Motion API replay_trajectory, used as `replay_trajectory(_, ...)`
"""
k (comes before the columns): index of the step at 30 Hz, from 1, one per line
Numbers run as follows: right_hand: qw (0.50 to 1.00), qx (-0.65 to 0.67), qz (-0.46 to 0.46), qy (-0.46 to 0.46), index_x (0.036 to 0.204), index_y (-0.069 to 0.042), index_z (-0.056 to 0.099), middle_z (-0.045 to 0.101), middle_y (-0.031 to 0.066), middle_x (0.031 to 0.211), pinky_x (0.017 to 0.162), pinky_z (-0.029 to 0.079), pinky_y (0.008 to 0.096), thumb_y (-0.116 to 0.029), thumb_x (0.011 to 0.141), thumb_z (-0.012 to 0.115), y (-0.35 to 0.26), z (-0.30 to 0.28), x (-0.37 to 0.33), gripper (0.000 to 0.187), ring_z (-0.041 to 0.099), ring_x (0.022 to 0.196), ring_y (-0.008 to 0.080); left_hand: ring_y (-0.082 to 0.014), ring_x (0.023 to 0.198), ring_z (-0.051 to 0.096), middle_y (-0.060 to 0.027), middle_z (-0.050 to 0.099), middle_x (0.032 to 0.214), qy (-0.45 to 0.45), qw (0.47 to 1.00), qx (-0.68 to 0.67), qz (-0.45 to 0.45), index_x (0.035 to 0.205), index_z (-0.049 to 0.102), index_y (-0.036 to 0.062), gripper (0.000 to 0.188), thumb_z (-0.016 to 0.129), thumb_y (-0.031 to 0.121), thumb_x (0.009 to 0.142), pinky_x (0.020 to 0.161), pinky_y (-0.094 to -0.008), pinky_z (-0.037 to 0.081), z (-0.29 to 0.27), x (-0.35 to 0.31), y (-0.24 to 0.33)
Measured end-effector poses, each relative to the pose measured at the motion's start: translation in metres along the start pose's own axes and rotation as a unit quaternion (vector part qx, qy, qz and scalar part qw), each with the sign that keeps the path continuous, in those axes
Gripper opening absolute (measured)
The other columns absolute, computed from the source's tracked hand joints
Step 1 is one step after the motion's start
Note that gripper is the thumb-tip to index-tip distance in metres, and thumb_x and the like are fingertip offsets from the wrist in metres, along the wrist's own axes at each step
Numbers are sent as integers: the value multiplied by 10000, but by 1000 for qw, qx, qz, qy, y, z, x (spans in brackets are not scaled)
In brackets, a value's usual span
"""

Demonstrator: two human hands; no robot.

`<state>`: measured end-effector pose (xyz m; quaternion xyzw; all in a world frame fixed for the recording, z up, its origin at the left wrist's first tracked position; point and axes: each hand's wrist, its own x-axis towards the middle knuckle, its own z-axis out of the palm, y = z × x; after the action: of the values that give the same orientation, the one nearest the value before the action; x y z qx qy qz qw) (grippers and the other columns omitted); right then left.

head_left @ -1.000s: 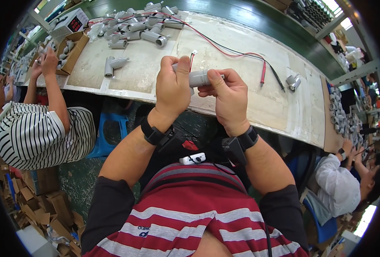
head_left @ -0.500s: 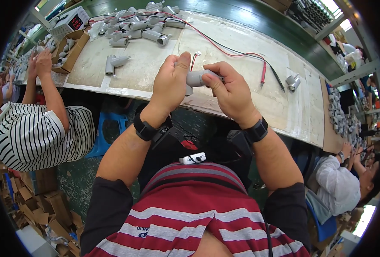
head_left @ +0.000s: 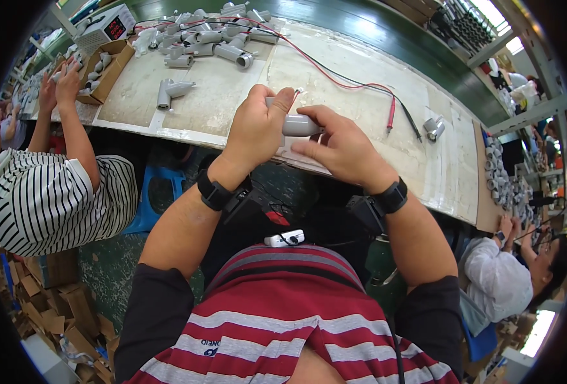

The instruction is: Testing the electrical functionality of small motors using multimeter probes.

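My left hand [head_left: 252, 131] is closed round a grey T-shaped plastic housing [head_left: 301, 125], thumb along its top. The housing's smooth rounded arm sticks out to the right, over the table's near edge. Thin red wires with a small white plug [head_left: 299, 91] rise behind my left thumb. At the end of that arm is my right hand [head_left: 355, 150], its fingers loosely apart and the index finger against the far side. Its thumb is lowered, slightly blurred and off the housing. My left palm hides the rest of the piece.
A similar grey housing [head_left: 173, 93] lies left on the worktable [head_left: 354, 54]; a heap of them [head_left: 213, 41] sits behind. Red and black test probes [head_left: 391, 118] lie right, near another grey part [head_left: 433, 128]. A power supply [head_left: 106, 31] and carton [head_left: 112, 72] stand left. Co-workers sit at both sides.
My right thumb has come off the housing and dropped toward me, and the fingers have loosened. The housing's arm has turned, now showing a smooth side. My left hand keeps its grip.
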<state>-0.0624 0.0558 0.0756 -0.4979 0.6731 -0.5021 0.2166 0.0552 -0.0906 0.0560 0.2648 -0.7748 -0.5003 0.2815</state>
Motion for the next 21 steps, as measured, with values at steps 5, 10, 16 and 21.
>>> replay_trajectory(5, 897, -425, -121, -5, 1083, -38, 694, 698, 171, 855, 696, 554, 442, -147, 830, 714, -4, 15, 12, 275, 674, 727, 358, -328, 725, 662, -224, 684, 845, -67, 971, -153, -170, 980, 586, -37, 511, 607, 471, 1032, 671, -436, 515, 2, 0, -9)
replay_trajectory(10, 887, -446, 28, -114, 929, -63, 693, 737, 190, 880, 748, 566, 485, -135, 778, 654, -17, 22, 25, 172, 712, 806, 402, -383, 685, 660, -239, 673, 796, 22, 999, 11, -20, 981, 590, -29, 476, 640, 442, 1015, 633, -456, 508, 0, -11, -16)
replay_trajectory(16, 929, -351, 16, -112, 1002, -65, 739, 715, 204, 834, 752, 553, 495, -144, 781, 683, -5, 47, 44, 241, 701, 830, 405, -390, 712, 669, -231, 666, 753, 67, 995, 63, 49, 993, 627, -7, 439, 673, 430, 996, 632, -432, 499, -34, -11, -12)
replay_trajectory(21, 946, -313, -8, -80, 1098, -58, 707, 714, 179, 950, 858, 543, 453, -152, 801, 695, 17, 58, 86, 312, 691, 978, 373, -480, 784, 678, -255, 699, 793, 20, 988, 147, 33, 966, 636, 2, 450, 651, 450, 990, 692, -532, 517, -88, 35, -43)
